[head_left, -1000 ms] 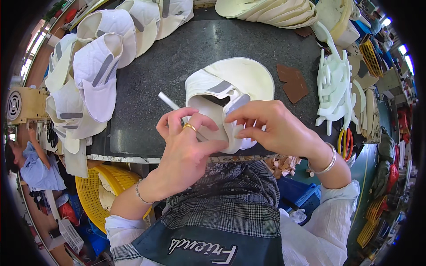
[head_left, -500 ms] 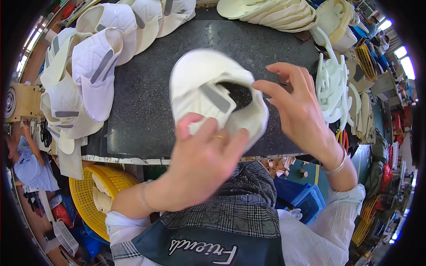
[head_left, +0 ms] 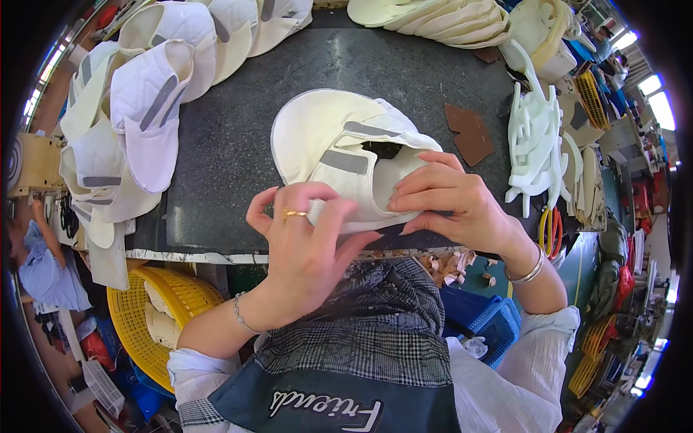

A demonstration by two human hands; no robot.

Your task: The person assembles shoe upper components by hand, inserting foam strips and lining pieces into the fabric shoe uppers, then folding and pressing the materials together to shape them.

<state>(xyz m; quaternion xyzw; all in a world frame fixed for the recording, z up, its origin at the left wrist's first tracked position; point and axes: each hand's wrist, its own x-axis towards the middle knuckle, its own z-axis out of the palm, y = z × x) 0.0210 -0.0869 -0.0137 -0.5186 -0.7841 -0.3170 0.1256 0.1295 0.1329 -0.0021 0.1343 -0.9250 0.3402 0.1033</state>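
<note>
1. Dark speckled worktable, in a crowded workshop: two bare hands meet over a white shoe upper near the table's close edge, its toe aimed toward eleven o'clock and its opening toward the right. Directions below are read from this piece, twelve being the far side.

2. Right hand, at four o'clock, grips the upper's rim, fingers over the wall and thumb beneath; a silver bangle circles the wrist.

3. Left hand, at seven o'clock, bends its fingers at the upper's near side, thumb and forefinger parted; whether they pinch the material cannot be told.

4. Brown leather scrap lies flat between two and three o'clock, with pale plastic pieces tangled beyond it.

5. White uppers with grey stripes crowd the table from nine to eleven o'clock; cream cut pieces overlap in a fan at one.

6. Checked apron fills six o'clock. Yellow basket stands below the table at eight, blue basket between four and five.

7. Another person, in light-blue clothing, appears far off between eight and nine.
</note>
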